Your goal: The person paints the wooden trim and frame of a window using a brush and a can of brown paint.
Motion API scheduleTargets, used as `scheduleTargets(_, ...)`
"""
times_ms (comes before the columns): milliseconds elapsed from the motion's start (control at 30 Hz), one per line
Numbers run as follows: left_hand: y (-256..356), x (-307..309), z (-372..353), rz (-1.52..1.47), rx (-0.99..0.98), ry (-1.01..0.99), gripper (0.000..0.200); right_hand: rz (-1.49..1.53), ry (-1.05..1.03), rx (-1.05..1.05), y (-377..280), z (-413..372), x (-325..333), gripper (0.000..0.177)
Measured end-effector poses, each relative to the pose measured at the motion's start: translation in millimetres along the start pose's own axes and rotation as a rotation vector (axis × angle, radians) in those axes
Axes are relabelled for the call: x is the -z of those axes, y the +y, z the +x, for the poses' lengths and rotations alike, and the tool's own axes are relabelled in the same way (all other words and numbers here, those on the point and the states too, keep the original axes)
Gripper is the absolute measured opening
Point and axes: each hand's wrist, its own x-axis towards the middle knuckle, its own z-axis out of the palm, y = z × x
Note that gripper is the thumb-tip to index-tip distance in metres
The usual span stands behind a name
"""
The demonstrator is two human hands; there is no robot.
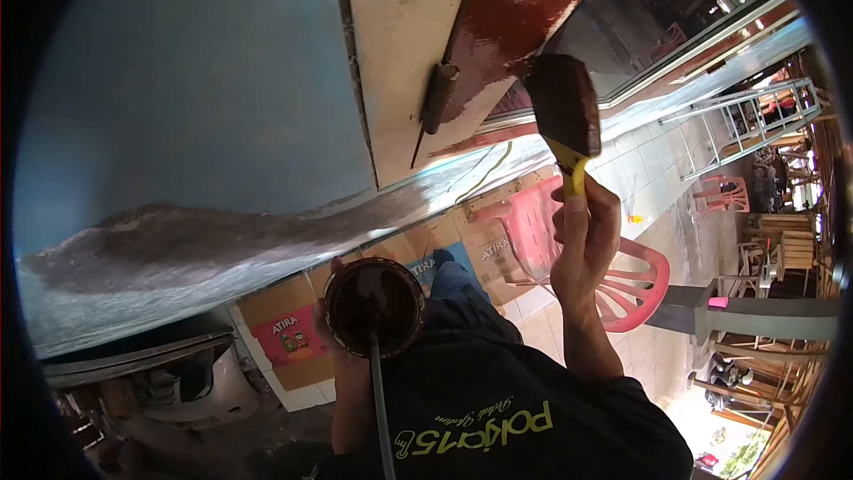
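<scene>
1. Closest in, at 6 o'clock, the left hand (325,320) cups the paint can (373,305) from below, fingers wrapped round its wall. Dark brown paint shows inside, so I'd say there's plenty left to spread.
2. Out at 3 o'clock of the can, the right hand (582,240) is clenched round the yellow handle of the brush (564,111), with the brown-loaded bristles pointing to 12.
3. The bristles sit right at the edge of the door (524,0); I cannot tell whether they touch it.
4. The door gleams wet brown over every part in view, so that face looks largely coated.
5. At the door's 8 o'clock is the hinge (440,93), then the cream frame (400,36), which shows no brown, and a blue wall (195,80) further left.
6. Far below are cardboard sheets (293,338) at 7 o'clock and a pink chair (622,276) at 4.
</scene>
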Motion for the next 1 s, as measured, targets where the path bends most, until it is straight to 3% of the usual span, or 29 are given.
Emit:
scheduleTargets(833,2.8,3.5,-2.5,-0.005,-0.024,0.012,0.053,-0.058,-0.014,0.076,2.7,-8.2,-11.2,0.027)
scheduleTargets(1000,3.1,3.1,-3.7,-0.010,-0.036,0.006,0.053,0.030,0.032,-0.006,2.0,-13.4,-12.1,0.027)
